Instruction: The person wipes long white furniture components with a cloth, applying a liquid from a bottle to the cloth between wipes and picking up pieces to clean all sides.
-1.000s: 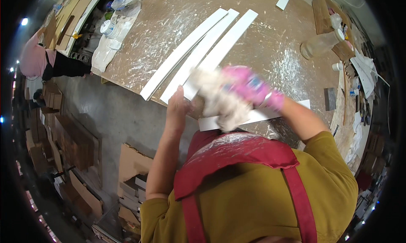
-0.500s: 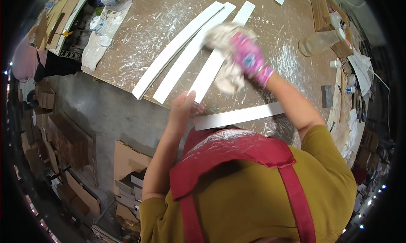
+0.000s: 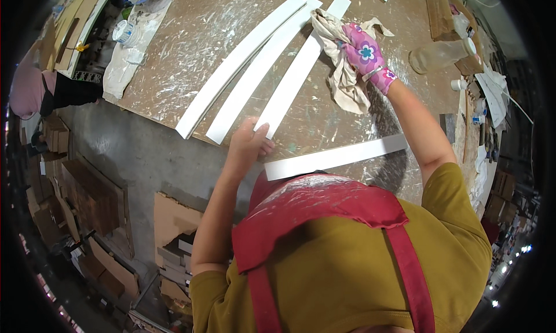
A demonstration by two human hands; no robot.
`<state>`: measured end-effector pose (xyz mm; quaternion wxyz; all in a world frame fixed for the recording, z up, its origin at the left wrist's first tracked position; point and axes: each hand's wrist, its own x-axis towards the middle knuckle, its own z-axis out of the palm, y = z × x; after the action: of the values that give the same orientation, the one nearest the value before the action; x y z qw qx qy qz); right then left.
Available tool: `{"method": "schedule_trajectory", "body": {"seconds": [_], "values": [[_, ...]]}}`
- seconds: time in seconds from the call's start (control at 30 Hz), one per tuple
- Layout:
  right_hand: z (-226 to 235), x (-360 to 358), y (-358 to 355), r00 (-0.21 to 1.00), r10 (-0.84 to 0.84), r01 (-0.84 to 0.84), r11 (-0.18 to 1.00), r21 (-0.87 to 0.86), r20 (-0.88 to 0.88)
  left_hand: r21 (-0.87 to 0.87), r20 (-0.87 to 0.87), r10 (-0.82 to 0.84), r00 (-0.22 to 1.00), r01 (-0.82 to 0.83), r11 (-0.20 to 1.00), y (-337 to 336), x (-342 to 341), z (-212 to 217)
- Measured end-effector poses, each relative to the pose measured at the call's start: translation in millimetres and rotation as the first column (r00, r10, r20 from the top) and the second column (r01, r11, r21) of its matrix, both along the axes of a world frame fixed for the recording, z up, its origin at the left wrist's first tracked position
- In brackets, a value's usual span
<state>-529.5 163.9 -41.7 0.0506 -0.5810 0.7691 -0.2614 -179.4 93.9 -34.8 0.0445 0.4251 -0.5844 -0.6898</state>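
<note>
My bare left hand [image 3: 250,140] grips the near end of a white strip [image 3: 292,81], thumb on top and fingers beneath the end. A pink flowered glove covers my right hand [image 3: 365,52], which is closed on a crumpled beige rag [image 3: 346,84]. The rag touches the right edge of that strip's far part and hangs down onto the table. To the left lie two more long white strips, a middle one [image 3: 260,72] and an outer one [image 3: 240,57]. Another white strip [image 3: 336,157] lies crosswise along the table edge near my apron.
The brown worktable [image 3: 174,72] is smeared with white. At the right are a clear plastic jar [image 3: 437,56], a wooden box [image 3: 443,14] and a small white cup [image 3: 458,85]. A white tub [image 3: 124,33] stands on a cloth at the left. Another person [image 3: 43,92] is at far left.
My right hand and the rag have moved right, from across the strip to its right side. My left hand still holds the strip's near end.
</note>
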Motion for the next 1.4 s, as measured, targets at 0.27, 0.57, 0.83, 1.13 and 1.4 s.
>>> {"method": "schedule_trajectory", "body": {"seconds": [0.27, 0.57, 0.83, 1.13, 1.4], "values": [[25.9, 17.2, -41.6, 0.99, -0.059, 0.096, 0.952, 0.29, -0.131, -0.914, 0.071, -0.261, 0.963, 0.168, 0.37, -19.2, -31.0, 6.6], [-14.1, 10.0, -33.8, 0.98, 0.001, -0.001, 1.0, 0.001, -0.2, -0.886, 0.211, -0.327, 0.921, 0.322, 0.334, -11.7, -50.9, -2.6], [-14.3, 15.5, -32.3, 0.976, -0.053, 0.057, 0.998, 0.015, -0.209, -0.885, 0.172, -0.347, 0.922, 0.3, 0.356, -16.4, -58.4, 6.5], [-2.6, 21.2, -34.5, 0.99, -0.089, 0.111, 0.973, 0.202, -0.113, -0.81, 0.079, -0.345, 0.935, 0.262, 0.525, -20.6, -48.2, -1.2], [-14.6, 10.7, -35.4, 0.994, -0.061, 0.075, 0.986, 0.151, -0.093, -0.939, 0.154, -0.338, 0.928, 0.244, 0.242, -7.9, -39.0, -7.7]]}}
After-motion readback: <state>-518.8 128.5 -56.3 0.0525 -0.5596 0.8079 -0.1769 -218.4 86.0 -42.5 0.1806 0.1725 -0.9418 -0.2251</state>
